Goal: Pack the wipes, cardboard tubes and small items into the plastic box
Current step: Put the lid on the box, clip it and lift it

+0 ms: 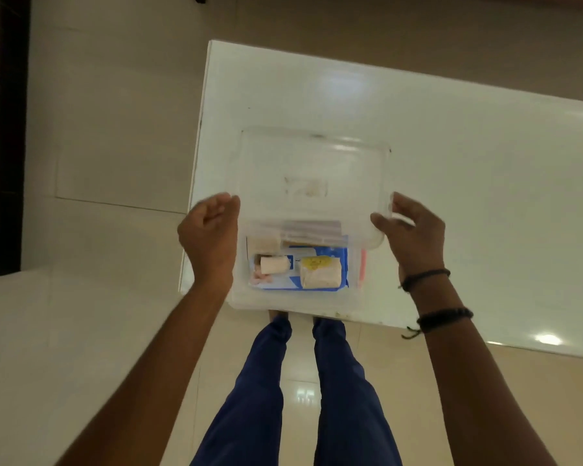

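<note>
A clear plastic box sits at the near left corner of the white table. Inside lie a blue wipes pack, a small cardboard tube, a tan wrapped bar with a yellow label and several flat items at the back. A clear lid hangs tilted over the box's far half. My left hand grips the lid's left edge with curled fingers. My right hand grips its right corner.
The table's near edge runs just behind the box, which slightly overhangs it. My legs in blue trousers stand below on a beige tiled floor. A dark vertical frame stands at the far left.
</note>
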